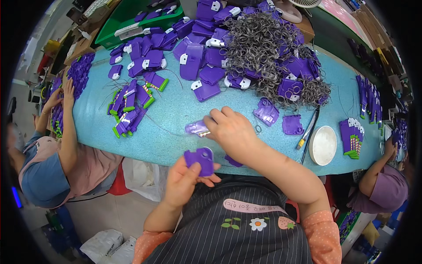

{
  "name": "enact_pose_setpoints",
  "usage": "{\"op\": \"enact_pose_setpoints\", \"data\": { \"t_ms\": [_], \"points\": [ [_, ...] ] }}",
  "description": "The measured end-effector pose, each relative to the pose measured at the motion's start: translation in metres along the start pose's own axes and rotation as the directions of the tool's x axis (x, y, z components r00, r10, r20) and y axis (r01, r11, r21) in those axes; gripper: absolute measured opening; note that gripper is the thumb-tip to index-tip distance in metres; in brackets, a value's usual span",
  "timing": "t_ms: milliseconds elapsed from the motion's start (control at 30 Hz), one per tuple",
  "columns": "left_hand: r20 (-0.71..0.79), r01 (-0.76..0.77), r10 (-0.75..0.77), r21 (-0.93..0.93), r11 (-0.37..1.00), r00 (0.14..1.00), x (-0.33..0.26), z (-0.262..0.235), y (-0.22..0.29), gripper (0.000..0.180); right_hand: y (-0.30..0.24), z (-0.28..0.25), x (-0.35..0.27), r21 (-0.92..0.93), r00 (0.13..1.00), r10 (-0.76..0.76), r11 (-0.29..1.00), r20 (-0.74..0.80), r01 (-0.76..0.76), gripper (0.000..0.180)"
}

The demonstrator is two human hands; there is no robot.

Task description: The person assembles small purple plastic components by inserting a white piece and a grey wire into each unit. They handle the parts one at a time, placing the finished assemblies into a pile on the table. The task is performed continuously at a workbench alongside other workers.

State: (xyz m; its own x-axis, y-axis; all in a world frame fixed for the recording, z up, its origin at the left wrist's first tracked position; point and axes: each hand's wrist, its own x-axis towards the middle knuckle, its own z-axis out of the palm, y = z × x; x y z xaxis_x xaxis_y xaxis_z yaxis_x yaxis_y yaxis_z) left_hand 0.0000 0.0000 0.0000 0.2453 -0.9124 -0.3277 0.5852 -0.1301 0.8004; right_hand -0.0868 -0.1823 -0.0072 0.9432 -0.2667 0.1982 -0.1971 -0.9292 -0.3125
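My left hand [180,182] grips a flat purple plastic shell [200,162] with a round hole near its top, thumb across its face, close to the table's near edge. A little farther off, my right hand [233,132] is closed over one end of a purple plastic part [196,128] with a shiny, metallic-looking piece on it. The fingers hide much of that part. Right of this hand lie two loose purple shells, one open-faced [266,111] and one squarish [292,125], with a small grey ring [258,129] beside them. Another purple piece [233,161] shows partly below my right wrist.
A tangled heap of grey coiled wires [268,48] covers purple cases [192,61] at the back. Green-tipped purple pieces [132,103] lie left. A white bowl [323,145] and a yellow-handled cutter [301,143] stand right. A green crate [115,26] is far left; co-workers sit both sides.
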Motion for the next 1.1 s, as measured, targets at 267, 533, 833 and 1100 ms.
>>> {"op": "enact_pose_setpoints", "data": {
  "t_ms": [267,533,833,1100],
  "points": [
    [-0.163,-0.281,0.264,-0.09,0.955,0.951,0.021,0.025,-0.012,0.034,-0.014,-0.06,-0.049,0.674,0.941,0.245,0.657,0.232,-0.338,0.015],
    [0.16,0.051,-0.044,-0.036,0.998,0.986,0.023,0.057,-0.012,0.037,-0.003,-0.056,-0.124,0.874,0.802,0.484,0.14,0.351,-0.466,0.027],
    [0.309,0.465,-0.46,0.062,0.883,0.832,0.023,0.072,-0.039,0.028,0.017,-0.064,-0.08,0.98,0.758,0.631,-0.017,0.165,-0.199,0.029],
    [0.152,-0.024,0.019,0.035,0.999,0.988,0.019,0.075,-0.015,0.029,-0.02,-0.075,-0.11,0.28,0.869,0.29,0.942,-0.402,-0.185,0.021]
  ]
}}
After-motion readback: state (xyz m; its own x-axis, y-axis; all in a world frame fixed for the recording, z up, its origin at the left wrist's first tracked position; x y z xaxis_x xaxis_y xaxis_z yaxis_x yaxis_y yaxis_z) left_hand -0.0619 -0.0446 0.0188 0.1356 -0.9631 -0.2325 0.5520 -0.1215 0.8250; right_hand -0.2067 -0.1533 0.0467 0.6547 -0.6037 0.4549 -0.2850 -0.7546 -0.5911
